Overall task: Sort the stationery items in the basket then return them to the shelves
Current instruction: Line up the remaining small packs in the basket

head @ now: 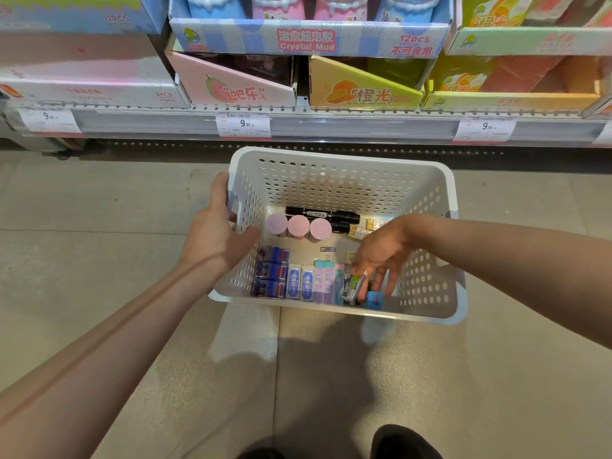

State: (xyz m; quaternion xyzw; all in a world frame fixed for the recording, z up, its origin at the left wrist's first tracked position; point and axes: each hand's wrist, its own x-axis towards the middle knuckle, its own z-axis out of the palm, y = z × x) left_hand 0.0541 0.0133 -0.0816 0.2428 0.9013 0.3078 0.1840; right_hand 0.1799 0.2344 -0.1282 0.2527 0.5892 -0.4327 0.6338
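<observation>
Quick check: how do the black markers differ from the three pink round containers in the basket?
The black markers are long, slim and lie flat along the far wall; the pink round containers are short and wide, their round ends facing up. The markers are black with white labels; the containers are pale pink and plain-topped. Both sit in the white basket, untouched by either hand.

The white perforated plastic basket (344,180) sits on the tiled floor (99,200) before the shelves (331,124), three pink round-capped tubes (298,226) inside at its left, just before the black markers (323,214).

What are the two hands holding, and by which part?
The left hand grips the white basket by its left rim. The right hand pinches a small grey-and-green eraser by its upper end.
</observation>
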